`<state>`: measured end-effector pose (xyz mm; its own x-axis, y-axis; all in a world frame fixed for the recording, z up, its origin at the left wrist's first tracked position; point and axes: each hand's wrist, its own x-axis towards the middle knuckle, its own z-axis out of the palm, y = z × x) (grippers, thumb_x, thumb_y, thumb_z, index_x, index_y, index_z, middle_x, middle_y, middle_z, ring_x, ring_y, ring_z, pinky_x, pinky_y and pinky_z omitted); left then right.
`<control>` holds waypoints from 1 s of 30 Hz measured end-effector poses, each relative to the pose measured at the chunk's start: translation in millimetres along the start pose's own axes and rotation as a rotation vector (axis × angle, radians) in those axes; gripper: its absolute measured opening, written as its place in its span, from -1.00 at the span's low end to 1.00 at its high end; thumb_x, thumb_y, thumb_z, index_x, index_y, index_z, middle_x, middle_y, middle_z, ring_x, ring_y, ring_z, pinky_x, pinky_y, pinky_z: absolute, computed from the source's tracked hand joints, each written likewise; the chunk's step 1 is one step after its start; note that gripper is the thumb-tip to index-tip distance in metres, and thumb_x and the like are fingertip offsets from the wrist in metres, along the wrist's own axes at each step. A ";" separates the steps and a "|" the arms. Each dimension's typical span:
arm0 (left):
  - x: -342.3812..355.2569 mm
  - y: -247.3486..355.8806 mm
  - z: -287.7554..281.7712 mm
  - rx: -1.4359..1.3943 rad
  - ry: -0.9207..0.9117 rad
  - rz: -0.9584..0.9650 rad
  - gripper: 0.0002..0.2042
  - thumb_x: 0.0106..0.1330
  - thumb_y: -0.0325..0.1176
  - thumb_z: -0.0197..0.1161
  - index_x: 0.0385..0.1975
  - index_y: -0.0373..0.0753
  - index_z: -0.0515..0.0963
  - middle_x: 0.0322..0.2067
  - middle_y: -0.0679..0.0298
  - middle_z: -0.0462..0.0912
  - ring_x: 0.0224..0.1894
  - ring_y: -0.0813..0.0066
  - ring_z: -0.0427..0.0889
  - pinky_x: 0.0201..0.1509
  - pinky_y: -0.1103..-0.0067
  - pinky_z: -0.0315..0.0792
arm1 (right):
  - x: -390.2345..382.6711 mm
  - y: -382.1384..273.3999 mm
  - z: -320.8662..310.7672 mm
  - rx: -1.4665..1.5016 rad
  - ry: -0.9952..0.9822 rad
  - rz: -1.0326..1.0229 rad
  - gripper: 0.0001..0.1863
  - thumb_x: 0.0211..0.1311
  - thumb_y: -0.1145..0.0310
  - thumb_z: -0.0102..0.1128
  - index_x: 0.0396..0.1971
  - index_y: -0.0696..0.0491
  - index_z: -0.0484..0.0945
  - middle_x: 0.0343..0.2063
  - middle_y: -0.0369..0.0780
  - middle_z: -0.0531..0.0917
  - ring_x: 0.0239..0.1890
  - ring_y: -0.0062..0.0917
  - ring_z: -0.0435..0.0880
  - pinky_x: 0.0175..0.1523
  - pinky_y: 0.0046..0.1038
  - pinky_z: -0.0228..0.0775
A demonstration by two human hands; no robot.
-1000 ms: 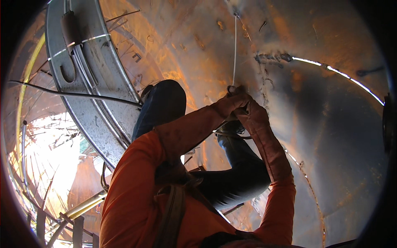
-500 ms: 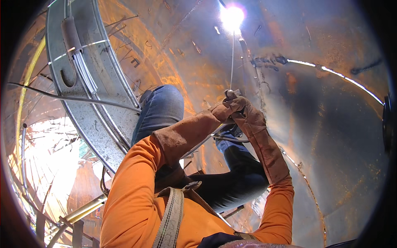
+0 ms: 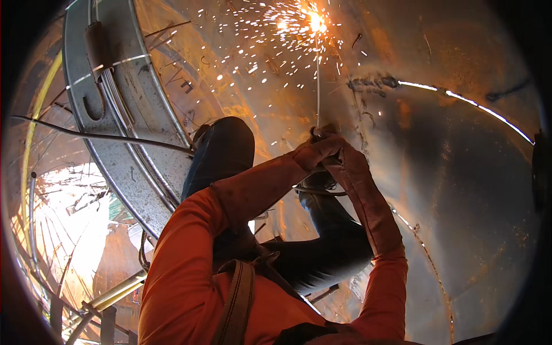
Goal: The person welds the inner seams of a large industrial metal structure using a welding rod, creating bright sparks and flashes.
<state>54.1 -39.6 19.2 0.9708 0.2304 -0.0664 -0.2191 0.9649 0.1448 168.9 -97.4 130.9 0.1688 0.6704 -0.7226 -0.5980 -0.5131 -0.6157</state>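
Observation:
My left hand [image 3: 316, 148] and my right hand [image 3: 344, 156], both in long brown leather gloves, are closed together around an electrode holder [image 3: 319, 131]. A long thin rod [image 3: 318, 92] rises from it to the rusty steel plate [image 3: 460, 172], where a bright arc [image 3: 316, 22] throws sparks. A cable [image 3: 322, 191] hangs just below the hands. My bent legs [image 3: 221, 149] in jeans are behind my orange-sleeved arms.
A curved galvanized channel [image 3: 118, 155] on the left carries a bundle of rods [image 3: 115, 98], with a dark cable across it. A bright opening with wires and bars lies lower left. Bright slit seams [image 3: 471, 102] and tack welds cross the plate on the right.
The rod tip sparked up at the plate after a dark moment; the white glare has become orange spatter spreading leftward. The rod and hands have shifted slightly left.

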 end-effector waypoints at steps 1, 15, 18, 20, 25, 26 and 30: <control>-6.2 3.7 10.1 0.023 0.110 -0.045 -0.68 0.53 -0.09 0.26 0.09 -0.16 0.61 -0.01 0.27 0.72 0.14 0.41 0.68 0.31 0.39 0.50 | 3.9 0.1 4.5 -0.017 0.026 0.018 -0.69 0.57 0.32 0.18 0.07 0.25 0.67 -0.07 -0.12 0.80 -0.02 -0.46 0.78 0.31 -0.38 0.51; 19.5 -27.2 -35.8 0.432 -0.098 0.349 -0.71 0.51 -0.14 0.33 0.07 -0.15 0.61 -0.03 0.31 0.68 0.06 0.44 0.64 0.21 0.37 0.50 | 7.0 2.6 4.6 -0.053 -0.051 -0.056 -0.65 0.58 0.25 0.17 0.08 0.23 0.67 0.04 -0.12 0.76 0.15 -0.34 0.72 0.43 -0.23 0.44; 26.1 -12.3 -46.3 1.418 -0.120 0.566 -0.49 0.25 -0.48 0.47 0.21 -0.13 0.48 0.05 0.22 0.59 0.14 0.22 0.62 0.29 0.45 0.47 | 6.0 0.4 5.8 -0.032 0.072 -0.049 -0.75 0.47 0.37 0.27 -0.05 0.25 0.68 0.01 -0.09 0.74 0.09 -0.34 0.71 0.40 -0.31 0.45; 23.5 -4.8 -45.1 1.394 -0.178 0.764 -0.49 0.20 -0.42 0.51 0.15 -0.11 0.48 0.01 0.20 0.58 0.11 0.15 0.62 0.22 0.41 0.48 | 8.8 0.2 1.3 0.050 0.094 -0.019 -0.78 0.40 0.42 0.33 -0.08 0.25 0.68 -0.02 -0.10 0.74 0.09 -0.36 0.69 0.39 -0.33 0.46; 7.9 2.1 -29.2 1.342 -0.109 0.749 -0.56 0.21 -0.44 0.56 0.05 -0.23 0.53 -0.05 0.11 0.62 0.03 0.14 0.66 0.11 0.36 0.52 | 22.4 8.9 -13.7 -0.001 0.031 -0.101 -0.82 0.41 0.47 0.33 -0.10 0.24 0.68 -0.09 -0.14 0.76 0.03 -0.39 0.71 0.33 -0.36 0.50; 7.4 3.4 -26.3 1.324 -0.127 0.753 -0.57 0.21 -0.44 0.57 0.03 -0.26 0.54 -0.06 0.09 0.63 0.02 0.13 0.67 0.09 0.35 0.52 | 21.2 10.2 -14.2 -0.019 0.021 -0.150 -0.83 0.41 0.47 0.32 -0.10 0.23 0.68 -0.09 -0.15 0.76 0.02 -0.39 0.71 0.32 -0.37 0.51; 8.3 7.4 -16.5 1.478 -0.086 0.711 -0.66 0.36 -0.38 0.45 0.08 -0.20 0.55 0.00 0.15 0.65 0.10 0.24 0.68 0.22 0.40 0.52 | 1.9 13.1 -1.0 -0.905 0.014 -0.450 -0.76 0.57 0.34 0.24 0.05 0.15 0.66 -0.02 -0.16 0.76 0.02 -0.45 0.74 0.27 -0.35 0.53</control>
<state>58.9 -28.5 3.4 0.7349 0.4924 0.4663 -0.3682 -0.2877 0.8841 162.1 -103.4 121.1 0.2452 0.8982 -0.3649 0.3411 -0.4322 -0.8348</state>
